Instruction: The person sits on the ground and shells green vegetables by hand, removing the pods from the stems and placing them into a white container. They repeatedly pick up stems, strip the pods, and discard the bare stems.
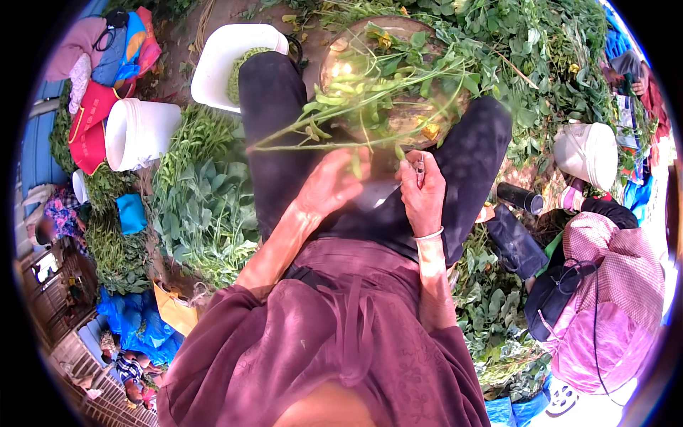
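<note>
My left hand (337, 179) is blurred below the cut stems of a soybean plant (352, 120) whose pods hang over a round, worn tray (328, 72) between my knees. A green pod (356, 163) shows at its fingers; whether it is gripped I cannot tell. My right hand (424, 184), with a white bangle at the wrist, is closed around a small metal tool (420, 172), its kind unclear. Another pod (400, 152) stands at that hand's thumb. Beyond my left knee a white tub (213, 64) holds green pods or beans (248, 64).
Heaped soybean plants (208, 197) lie at left, with more (539, 64) at upper right. White buckets (144, 133) stand on both sides. A dark bottle (520, 197) and black bag (515, 240) lie at right, near a person in a pink checked garment (613, 256).
</note>
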Tool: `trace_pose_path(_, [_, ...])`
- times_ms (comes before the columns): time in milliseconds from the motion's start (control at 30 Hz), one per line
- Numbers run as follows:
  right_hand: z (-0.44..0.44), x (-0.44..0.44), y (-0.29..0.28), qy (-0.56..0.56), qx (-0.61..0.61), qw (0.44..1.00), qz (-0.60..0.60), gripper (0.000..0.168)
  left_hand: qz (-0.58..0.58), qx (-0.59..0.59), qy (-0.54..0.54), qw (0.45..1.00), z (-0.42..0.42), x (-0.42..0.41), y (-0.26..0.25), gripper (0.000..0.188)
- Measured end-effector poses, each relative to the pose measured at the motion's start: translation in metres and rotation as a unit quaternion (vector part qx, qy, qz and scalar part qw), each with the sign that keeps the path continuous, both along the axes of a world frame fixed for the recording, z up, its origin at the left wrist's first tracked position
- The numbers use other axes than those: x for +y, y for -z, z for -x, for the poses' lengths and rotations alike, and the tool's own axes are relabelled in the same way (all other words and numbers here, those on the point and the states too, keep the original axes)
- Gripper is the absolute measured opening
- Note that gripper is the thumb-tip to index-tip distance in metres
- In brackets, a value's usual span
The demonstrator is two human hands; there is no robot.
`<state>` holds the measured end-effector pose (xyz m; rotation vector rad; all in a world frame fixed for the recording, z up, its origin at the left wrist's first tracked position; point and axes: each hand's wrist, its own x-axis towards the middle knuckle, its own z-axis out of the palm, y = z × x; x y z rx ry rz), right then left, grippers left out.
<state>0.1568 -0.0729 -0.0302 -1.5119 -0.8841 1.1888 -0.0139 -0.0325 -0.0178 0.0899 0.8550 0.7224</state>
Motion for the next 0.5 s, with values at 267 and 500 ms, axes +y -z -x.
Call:
trace_pose_path(267, [0.006,-0.002,-0.008,0.011,0.024,1.0,0.008,0.014,-0.104,-0.02,0.067,0.992,0.001,0.0,0.003,0.026])
trace_pose_path(500, [-0.005,0.007,-0.028,0.008,-0.053,0.999,-0.01,0.01,-0.16,0.06,0.198,0.965,-0.029,-0.007,-0.004,0.023])
